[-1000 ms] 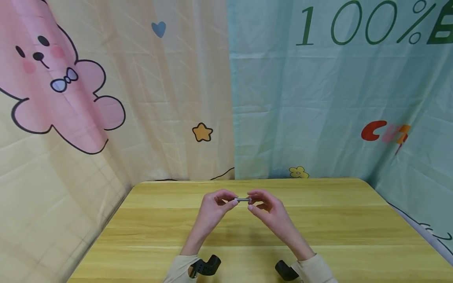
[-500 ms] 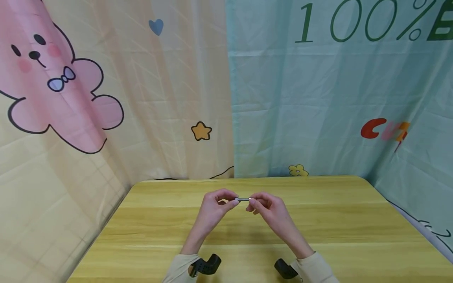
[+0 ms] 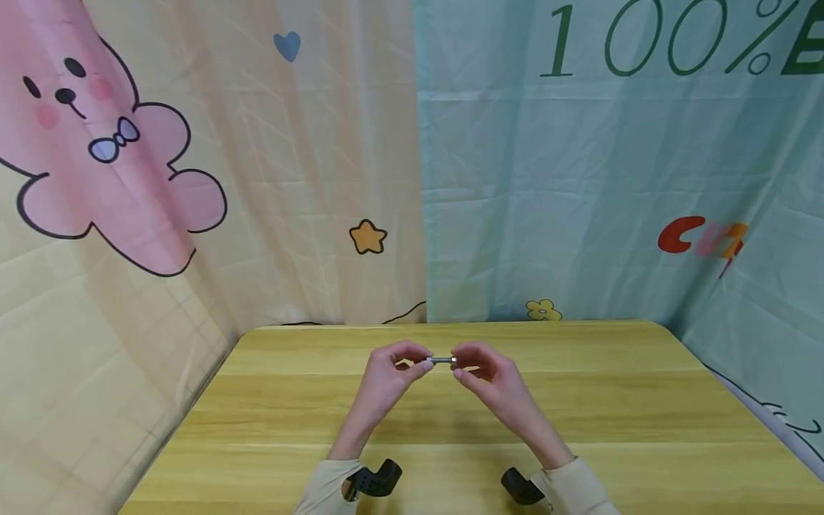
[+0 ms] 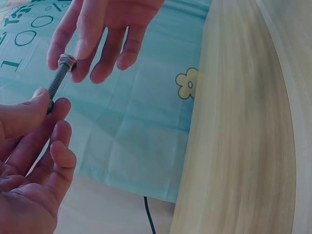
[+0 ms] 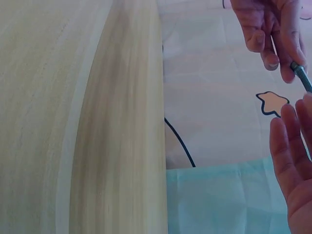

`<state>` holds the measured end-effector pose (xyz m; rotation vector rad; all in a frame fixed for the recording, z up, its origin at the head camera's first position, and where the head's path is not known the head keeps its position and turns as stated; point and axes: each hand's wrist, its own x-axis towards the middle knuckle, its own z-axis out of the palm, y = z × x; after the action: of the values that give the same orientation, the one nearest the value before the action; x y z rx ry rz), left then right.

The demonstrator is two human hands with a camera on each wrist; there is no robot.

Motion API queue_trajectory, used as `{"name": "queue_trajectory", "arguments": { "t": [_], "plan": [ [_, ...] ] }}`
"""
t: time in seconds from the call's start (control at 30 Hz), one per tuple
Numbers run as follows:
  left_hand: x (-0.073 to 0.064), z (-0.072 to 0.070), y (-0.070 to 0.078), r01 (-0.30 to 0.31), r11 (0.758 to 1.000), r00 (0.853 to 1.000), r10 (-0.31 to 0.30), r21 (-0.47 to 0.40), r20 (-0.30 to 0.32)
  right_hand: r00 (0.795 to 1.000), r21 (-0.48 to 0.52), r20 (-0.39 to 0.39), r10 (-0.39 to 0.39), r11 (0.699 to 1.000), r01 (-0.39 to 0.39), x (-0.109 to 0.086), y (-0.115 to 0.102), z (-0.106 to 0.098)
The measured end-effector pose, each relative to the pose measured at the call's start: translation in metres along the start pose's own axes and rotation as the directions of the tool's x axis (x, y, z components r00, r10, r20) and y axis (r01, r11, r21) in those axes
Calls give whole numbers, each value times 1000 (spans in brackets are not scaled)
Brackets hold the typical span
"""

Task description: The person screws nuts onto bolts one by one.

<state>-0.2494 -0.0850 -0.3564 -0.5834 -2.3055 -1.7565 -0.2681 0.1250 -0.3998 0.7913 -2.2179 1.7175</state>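
The bolt [image 4: 58, 80] is pinched at its head [image 5: 294, 66] by the left hand [image 3: 389, 370]; around its nut [image 4: 67, 60], the right hand [image 3: 492, 372] has been loosened, so turning seems paused.

bolt [image 3: 441, 360] between left hand [image 3: 389, 372], right hand [image 3: 494, 375] | table [image 3: 444, 436] below | curtain [image 3: 515, 179] behind

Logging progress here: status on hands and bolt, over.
Left hand pinching bolt. Right hand at nut, contact unclear. Bolt held above table. Nothing visible in the way.

From my remote feed, I see a curtained-off workspace: a beige cartoon curtain [image 3: 309, 157] and blue printed curtain [image 3: 547, 164] behind a wood-grain table [image 3: 257, 415].
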Motion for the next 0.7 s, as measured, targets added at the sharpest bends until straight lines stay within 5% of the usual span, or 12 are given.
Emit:
{"name": "queue_trajectory", "arguments": {
  "t": [0.7],
  "plan": [
    [0,6,-1,11,1000,1000,-11,28,8,986,-11,-39,161,987,-161,-2,0,6]
  ]
}}
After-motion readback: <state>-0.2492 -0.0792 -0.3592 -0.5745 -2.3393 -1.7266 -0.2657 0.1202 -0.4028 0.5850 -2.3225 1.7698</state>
